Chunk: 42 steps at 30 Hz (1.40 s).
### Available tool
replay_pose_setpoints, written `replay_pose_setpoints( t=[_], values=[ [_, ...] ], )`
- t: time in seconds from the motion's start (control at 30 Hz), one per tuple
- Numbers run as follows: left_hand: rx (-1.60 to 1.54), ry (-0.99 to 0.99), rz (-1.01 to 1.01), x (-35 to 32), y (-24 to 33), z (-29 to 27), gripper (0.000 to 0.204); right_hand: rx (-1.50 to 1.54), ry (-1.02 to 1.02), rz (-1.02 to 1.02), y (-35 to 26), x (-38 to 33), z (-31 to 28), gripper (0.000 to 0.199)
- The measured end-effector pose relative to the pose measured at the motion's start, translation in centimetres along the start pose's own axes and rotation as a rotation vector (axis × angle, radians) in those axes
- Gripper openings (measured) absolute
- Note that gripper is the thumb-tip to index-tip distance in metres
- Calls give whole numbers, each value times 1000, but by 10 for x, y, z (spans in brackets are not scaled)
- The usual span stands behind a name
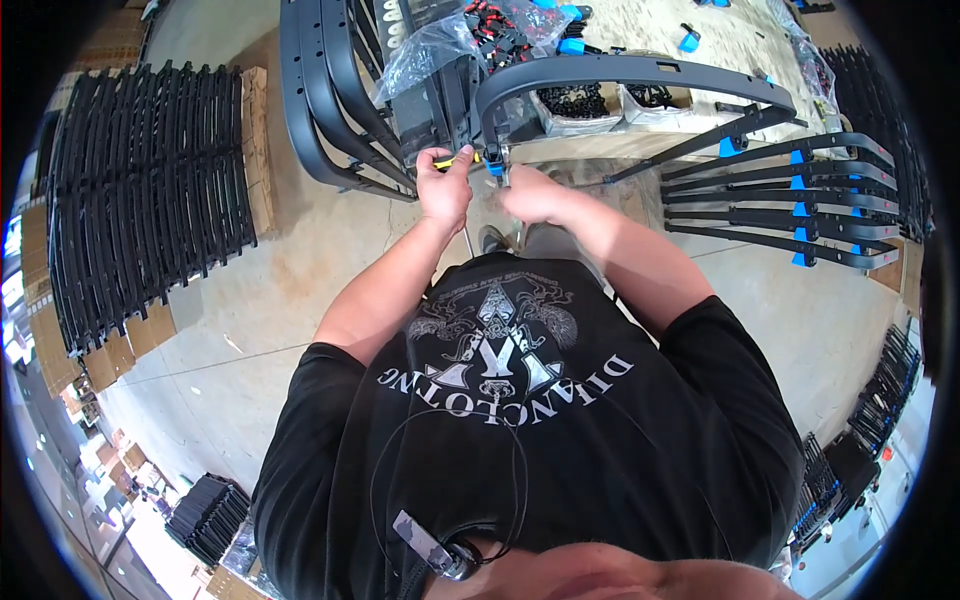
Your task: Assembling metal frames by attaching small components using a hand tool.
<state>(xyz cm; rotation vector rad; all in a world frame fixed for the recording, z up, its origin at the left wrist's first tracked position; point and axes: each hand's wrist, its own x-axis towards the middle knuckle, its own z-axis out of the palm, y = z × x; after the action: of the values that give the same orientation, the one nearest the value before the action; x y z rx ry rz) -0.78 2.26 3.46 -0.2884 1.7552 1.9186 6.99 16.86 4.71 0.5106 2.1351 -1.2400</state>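
Note:
A curved dark grey metal frame (630, 68) lies across the near side of the workbench, its left end coming down between my hands. A blue plastic piece (493, 168) sits at that end. My left hand (445, 190) is closed around a yellow-and-black tool handle (443, 163), just left of the blue piece; the tool's kind is unclear. On the other side, my right hand (530, 194) is closed close to the frame's end, its fingertips turned away, so what they grip is hidden.
On the workbench (690, 120), a clear plastic bag (435, 62) lies by red and black small parts (500, 35). Boxes of black pieces (572, 103) stand near its edge. More curved frames (325, 100) lean at left; frames with blue pieces (800, 205) stand right. Stacked black bars (150, 190) fill the far left.

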Motion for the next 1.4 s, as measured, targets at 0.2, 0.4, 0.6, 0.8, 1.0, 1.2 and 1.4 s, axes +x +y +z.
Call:
replay_pose_setpoints(
  t=[0.2, 0.4, 0.6, 0.8, 1.0, 1.2, 1.4],
  values=[
    [29, 74, 22, 2, -9, -7, 36, 318, -111, 197, -39, -32, -17, 28],
    [17, 37, 8, -2, -8, -2, 36, -226, 553, -155, 24, 12, 30, 25],
    [23, 72, 13, -3, -3, -4, 36, 436, -104, 187, -30, -31, -10, 23],
    [-1, 42, -30, -8, 1, -1, 35, -218, 576, -129, 13, 5, 37, 24],
    [-47, 32, -68, -11, 11, -4, 37, 263, 11, 90, -13, -21, 4, 29],
    [410, 88, 117, -34, -43, -27, 59, 143, 143, 51, -13, -16, 11, 31],
    [733, -28, 131, -23, -54, -20, 31, 198, 142, 81, -17, -22, 7, 32]
  ],
)
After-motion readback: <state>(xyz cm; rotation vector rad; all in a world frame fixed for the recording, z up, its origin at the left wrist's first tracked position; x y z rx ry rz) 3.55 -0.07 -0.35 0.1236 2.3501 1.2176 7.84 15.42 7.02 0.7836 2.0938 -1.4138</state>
